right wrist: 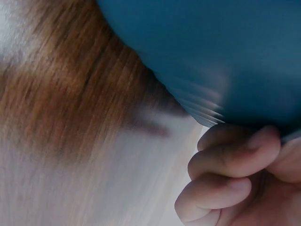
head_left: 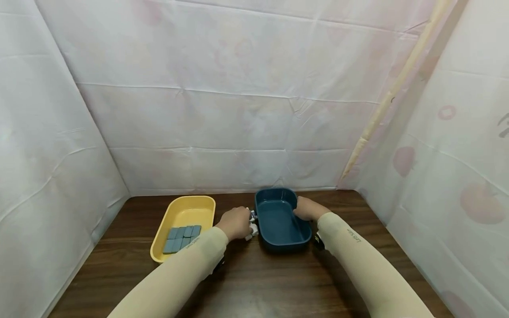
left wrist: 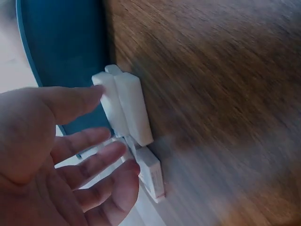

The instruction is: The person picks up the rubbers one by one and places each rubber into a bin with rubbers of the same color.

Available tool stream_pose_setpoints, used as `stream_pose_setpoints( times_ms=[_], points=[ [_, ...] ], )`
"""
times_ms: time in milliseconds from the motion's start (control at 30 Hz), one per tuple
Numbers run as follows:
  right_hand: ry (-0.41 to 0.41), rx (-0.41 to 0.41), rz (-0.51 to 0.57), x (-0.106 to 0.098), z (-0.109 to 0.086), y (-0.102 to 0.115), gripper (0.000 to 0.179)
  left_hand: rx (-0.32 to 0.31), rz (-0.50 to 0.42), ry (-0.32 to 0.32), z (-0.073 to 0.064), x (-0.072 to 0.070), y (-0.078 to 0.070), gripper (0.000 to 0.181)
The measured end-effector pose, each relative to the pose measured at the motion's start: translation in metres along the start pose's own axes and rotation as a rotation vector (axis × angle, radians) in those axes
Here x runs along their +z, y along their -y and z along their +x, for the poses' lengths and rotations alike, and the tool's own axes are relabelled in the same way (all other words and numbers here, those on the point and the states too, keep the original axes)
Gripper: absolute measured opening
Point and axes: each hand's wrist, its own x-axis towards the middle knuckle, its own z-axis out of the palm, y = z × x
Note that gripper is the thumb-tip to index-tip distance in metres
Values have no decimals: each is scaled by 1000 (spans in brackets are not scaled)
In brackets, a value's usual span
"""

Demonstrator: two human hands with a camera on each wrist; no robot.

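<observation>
My left hand [head_left: 235,222] is beside several small white blocks [head_left: 253,230] along the left side of a deep blue plastic bin [head_left: 278,244]. In the left wrist view the fingers of the left hand [left wrist: 70,146] are spread and loosely bent, with the thumb tip right at one white block [left wrist: 134,106]. Another block [left wrist: 153,174] with faint print on it lies near the fingertips. At the bin's right side, my right hand [head_left: 306,209] grips the rim. The right wrist view shows the right hand [right wrist: 230,174] with fingers curled at the blue wall [right wrist: 197,52]. Inside, the bin holds nothing visible.
To the left stands a yellow bin [head_left: 156,238] with several grey-blue blocks [head_left: 179,240] lying in rows. Both bins are on a dark wooden table [head_left: 262,282]. White patterned sheets [head_left: 238,119] hang behind and at both sides, and a pale pole [head_left: 381,110] leans at the right.
</observation>
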Motion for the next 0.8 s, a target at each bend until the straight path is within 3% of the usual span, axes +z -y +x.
stream_pose_setpoints(
  times_ms=[200, 533, 667, 800],
  points=[
    [2, 28, -18, -1, 3, 1, 57, 47, -17, 8, -1, 2, -3, 35],
    [2, 56, -24, 0, 1, 2, 67, 44, -13, -3, 3, 4, -3, 25],
    [-6, 71, -18, 0, -1, 4, 65, 55, -69, -7, 5, 3, -1, 21],
    [-5, 93, -11, 2, 0, 4, 65, 39, -139, -63, 8, -3, 4, 18]
  ],
)
